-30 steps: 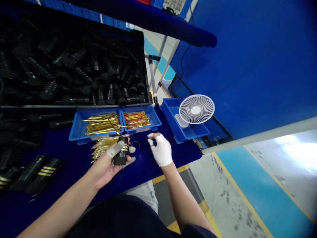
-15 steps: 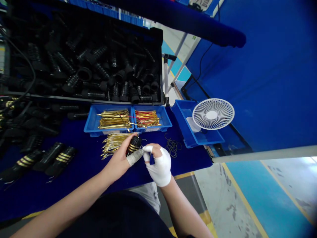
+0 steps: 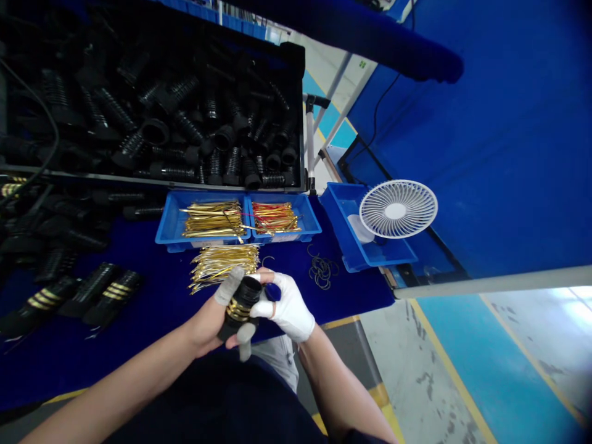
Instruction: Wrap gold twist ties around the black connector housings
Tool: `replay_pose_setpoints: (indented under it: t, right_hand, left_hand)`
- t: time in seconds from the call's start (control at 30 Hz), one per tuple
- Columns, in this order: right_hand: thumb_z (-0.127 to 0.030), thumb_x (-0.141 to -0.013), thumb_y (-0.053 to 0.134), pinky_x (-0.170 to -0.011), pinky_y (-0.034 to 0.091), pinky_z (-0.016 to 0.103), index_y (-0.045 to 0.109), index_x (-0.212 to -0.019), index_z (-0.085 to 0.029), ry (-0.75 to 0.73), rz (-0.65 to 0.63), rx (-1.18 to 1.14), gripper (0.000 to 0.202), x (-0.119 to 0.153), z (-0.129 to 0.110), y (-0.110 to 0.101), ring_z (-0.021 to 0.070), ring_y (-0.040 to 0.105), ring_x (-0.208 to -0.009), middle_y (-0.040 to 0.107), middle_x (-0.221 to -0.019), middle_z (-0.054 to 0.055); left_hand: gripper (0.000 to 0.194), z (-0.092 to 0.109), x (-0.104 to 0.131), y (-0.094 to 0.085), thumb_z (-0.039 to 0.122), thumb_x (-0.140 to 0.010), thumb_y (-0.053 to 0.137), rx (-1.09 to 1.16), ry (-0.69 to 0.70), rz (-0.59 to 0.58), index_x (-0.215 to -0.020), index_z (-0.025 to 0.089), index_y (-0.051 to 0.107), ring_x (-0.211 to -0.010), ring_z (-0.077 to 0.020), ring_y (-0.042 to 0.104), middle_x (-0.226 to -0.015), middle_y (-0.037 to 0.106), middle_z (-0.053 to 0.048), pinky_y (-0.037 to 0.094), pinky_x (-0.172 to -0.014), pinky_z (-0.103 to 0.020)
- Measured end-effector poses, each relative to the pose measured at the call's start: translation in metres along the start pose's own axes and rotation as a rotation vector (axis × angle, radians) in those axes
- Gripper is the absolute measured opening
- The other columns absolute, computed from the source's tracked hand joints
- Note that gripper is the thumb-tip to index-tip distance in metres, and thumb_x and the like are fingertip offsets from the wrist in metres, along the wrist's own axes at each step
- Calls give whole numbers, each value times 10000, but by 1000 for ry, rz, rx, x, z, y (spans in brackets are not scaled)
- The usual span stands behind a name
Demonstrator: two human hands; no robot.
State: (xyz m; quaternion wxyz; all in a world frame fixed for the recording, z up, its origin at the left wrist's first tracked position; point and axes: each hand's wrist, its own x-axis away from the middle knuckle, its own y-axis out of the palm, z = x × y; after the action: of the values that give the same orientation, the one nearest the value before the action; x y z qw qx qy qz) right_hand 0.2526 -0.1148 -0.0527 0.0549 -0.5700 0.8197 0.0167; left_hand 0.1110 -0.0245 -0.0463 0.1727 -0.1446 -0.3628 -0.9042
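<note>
A black ribbed cylindrical part (image 3: 241, 302) with gold bands round its middle is held near the table's front edge, its round open end tilted up. My left hand (image 3: 213, 320), with covered fingertips, wraps round it from the left. From the right, my right hand (image 3: 284, 306), in a white fingerless glove, pinches its side with thumb and fingers. Just beyond the hands lies a bundle of gold strips (image 3: 222, 265). A small pile of dark rings (image 3: 321, 271) rests to the right of them.
Two blue bins hold gold strips (image 3: 213, 219) and red and gold strips (image 3: 275, 217). A black crate (image 3: 185, 184) of ribbed parts stands behind. More black parts (image 3: 111, 293) lie left. A white fan (image 3: 398, 209) sits over a blue bin (image 3: 354, 250) at right.
The black part has come closer to my body and turned, its open end now showing. My right hand has moved left from a fingertip pinch beside the part onto its side.
</note>
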Motion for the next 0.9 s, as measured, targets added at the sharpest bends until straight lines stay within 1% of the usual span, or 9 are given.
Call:
replay_pose_setpoints:
  t: [0.07,0.1,0.23,0.3,0.37,0.43,0.53,0.67,0.9]
  right_hand:
    - [-403,-756,807,-862,557,333,748,-923,-210,25,4,42,262,-4,2,-4,221,716,-899,761,-949,23]
    - [-390,-799,773,-883,553,336,742,-947,-214,31,19,135,232,-7,3,-7,220,718,-919,765,-967,28]
    - [-214,-915,621,-994,501,361,683,-1143,-234,127,108,862,237,-28,16,-23,226,684,-1074,717,-1162,67]
    - [-141,-893,596,-911,531,362,645,-1186,-221,219,92,1132,307,-37,23,-28,234,702,-989,678,-1193,97]
    - [-111,-860,600,-822,548,351,635,-1171,-205,263,53,1224,327,-40,26,-30,226,709,-877,648,-1193,114]
    - [-96,-848,593,-832,544,346,642,-1112,-195,183,64,1171,286,-37,22,-30,219,698,-884,635,-1173,111]
    - [-115,-895,556,-895,526,336,633,-997,-207,-106,206,879,157,-27,5,-28,201,671,-955,659,-1032,63]
    - [-128,-907,582,-803,532,332,615,-979,-246,-399,366,583,143,-11,-12,-17,177,655,-857,655,-915,21]
    - [-30,-845,571,-769,524,334,606,-1071,-262,-505,287,627,325,1,3,-4,183,633,-862,639,-927,30]
  left_hand:
    - [751,-1,-1,-3,785,-892,343,180,-113,-92,-982,133,705,-302,-88,344,-470,525,2,368,-324,-225]
    - [723,0,-2,-4,770,-899,359,234,-105,-77,-914,133,700,-314,-80,333,-474,525,2,417,-350,-240]
    - [462,10,-4,-3,582,-953,501,325,15,132,-1052,165,672,-488,-106,510,-670,634,-26,593,-605,-330]
    - [322,14,-4,-2,452,-945,588,329,14,177,-1083,167,649,-627,-137,603,-847,695,-70,614,-768,-423]
    - [240,16,-3,-2,358,-922,645,305,26,207,-1052,156,636,-686,-147,630,-967,710,-101,580,-896,-506]
    - [251,15,-1,-2,322,-899,685,254,70,248,-1091,172,625,-694,-139,632,-992,706,-85,554,-945,-519]
    - [480,14,2,1,297,-856,749,138,171,323,-1300,268,569,-751,-120,628,-1039,675,-22,542,-952,-431]
    - [711,13,4,8,308,-826,785,4,247,314,-1464,327,471,-907,-158,623,-1243,611,-48,523,-914,-358]
    - [776,8,4,6,359,-856,752,-141,343,251,-1533,338,374,-1259,-287,517,-1521,458,-70,451,-1024,-375]
